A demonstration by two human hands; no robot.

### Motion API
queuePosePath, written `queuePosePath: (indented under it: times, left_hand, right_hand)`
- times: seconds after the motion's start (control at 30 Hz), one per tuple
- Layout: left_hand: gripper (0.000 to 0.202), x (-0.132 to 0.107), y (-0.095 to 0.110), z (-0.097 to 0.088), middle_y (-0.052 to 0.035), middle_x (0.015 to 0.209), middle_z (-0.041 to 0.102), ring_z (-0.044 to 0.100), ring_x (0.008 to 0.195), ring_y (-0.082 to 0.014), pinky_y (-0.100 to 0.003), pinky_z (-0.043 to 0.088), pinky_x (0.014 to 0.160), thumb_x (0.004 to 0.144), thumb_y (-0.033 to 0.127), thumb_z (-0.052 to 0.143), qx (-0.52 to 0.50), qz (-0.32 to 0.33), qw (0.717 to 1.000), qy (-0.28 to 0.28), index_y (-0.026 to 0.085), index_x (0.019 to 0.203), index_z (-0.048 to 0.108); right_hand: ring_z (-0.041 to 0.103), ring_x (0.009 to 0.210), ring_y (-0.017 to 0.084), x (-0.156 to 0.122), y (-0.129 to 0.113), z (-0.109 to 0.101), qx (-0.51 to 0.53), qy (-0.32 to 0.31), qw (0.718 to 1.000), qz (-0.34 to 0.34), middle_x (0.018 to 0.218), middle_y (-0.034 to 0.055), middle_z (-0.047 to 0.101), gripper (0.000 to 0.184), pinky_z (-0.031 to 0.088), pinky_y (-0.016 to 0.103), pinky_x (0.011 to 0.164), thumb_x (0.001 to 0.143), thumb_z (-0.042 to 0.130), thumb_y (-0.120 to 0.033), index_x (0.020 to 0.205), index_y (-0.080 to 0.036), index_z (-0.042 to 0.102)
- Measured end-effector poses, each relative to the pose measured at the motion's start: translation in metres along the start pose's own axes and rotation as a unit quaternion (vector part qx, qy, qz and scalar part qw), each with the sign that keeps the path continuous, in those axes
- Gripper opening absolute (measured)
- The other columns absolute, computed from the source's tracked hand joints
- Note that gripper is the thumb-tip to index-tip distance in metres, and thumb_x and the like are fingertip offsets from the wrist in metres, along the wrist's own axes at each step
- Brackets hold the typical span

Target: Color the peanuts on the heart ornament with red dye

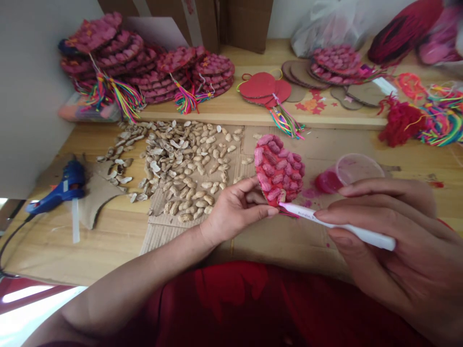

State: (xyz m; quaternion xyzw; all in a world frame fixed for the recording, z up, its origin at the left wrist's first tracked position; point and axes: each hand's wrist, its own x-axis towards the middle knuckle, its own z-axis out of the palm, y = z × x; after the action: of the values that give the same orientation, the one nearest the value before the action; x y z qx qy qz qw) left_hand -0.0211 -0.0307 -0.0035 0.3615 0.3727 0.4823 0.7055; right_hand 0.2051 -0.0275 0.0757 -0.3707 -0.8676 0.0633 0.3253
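My left hand (238, 205) grips the lower left edge of a red cardboard piece (273, 196) covered with pink-painted peanut shells (282, 166), thumb in front and fingers behind. One shell near its bottom edge is still pale tan. Between the thumb and fingers of my right hand (390, 231) is a white marker pen (336, 224), its pink tip touching the piece beside that pale shell. Behind my right hand stands a clear plastic cup (358, 168) with pink liquid, partly covered by the fingers.
Loose peanut shells (191, 168) spread over cardboard at left centre. A blue glue gun (67, 185) lies at far left. On the raised shelf are stacks of pink shell-covered pieces (152, 72), red cardboard discs (265, 89) with a tassel, and colourful cords (443, 115).
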Motion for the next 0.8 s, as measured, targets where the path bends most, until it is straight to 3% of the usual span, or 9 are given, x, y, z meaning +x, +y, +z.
queuePosePath:
  times: [0.23, 0.43, 0.63, 0.8]
  left_hand:
    - [0.040, -0.0003, 0.0011, 0.0003, 0.0001, 0.082, 0.073, 0.067, 0.074, -0.0113, -0.023, 0.053, 0.073, 0.071, 0.016, 0.089, -0.032, -0.021, 0.999, 0.007, 0.018, 0.108, 0.074]
    - [0.039, 0.0003, 0.0029, 0.0015, -0.0020, 0.091, 0.075, 0.069, 0.077, -0.0111, -0.022, 0.055, 0.073, 0.069, 0.013, 0.090, -0.070, -0.039, 0.997, 0.020, 0.017, 0.105, 0.075]
    - [0.034, -0.0003, 0.0057, 0.0013, -0.0037, 0.097, 0.077, 0.072, 0.081, -0.0128, -0.023, 0.059, 0.075, 0.073, 0.015, 0.088, -0.097, -0.057, 0.994, 0.017, 0.017, 0.106, 0.076]
    - [0.030, 0.0005, 0.0044, 0.0007, -0.0037, 0.094, 0.077, 0.072, 0.079, -0.0115, -0.020, 0.059, 0.071, 0.075, 0.014, 0.087, -0.099, -0.047, 0.994, 0.019, 0.016, 0.103, 0.077]
  right_hand:
    - [0.066, 0.100, 0.022, 0.0018, 0.0005, 0.0006, 0.003, -0.006, 1.000, -0.004, 0.090, -0.0007, 0.074, 0.015, 0.054, 0.042, 0.094, 0.091, 0.067, -0.023, 0.105, -0.029, 0.066]
    - [0.067, 0.100, 0.023, 0.0011, 0.0026, 0.0035, -0.001, -0.005, 1.000, 0.008, 0.090, -0.0013, 0.075, 0.016, 0.054, 0.043, 0.096, 0.092, 0.066, -0.025, 0.107, -0.031, 0.066]
    - [0.067, 0.100, 0.022, 0.0002, 0.0081, 0.0047, 0.000, 0.000, 1.000, -0.023, 0.091, 0.0000, 0.075, 0.019, 0.054, 0.041, 0.095, 0.089, 0.070, -0.021, 0.106, -0.026, 0.069]
    - [0.068, 0.099, 0.021, 0.0009, 0.0059, 0.0049, 0.005, 0.007, 1.000, -0.010, 0.091, 0.0001, 0.074, 0.018, 0.055, 0.040, 0.095, 0.089, 0.069, -0.020, 0.106, -0.026, 0.068]
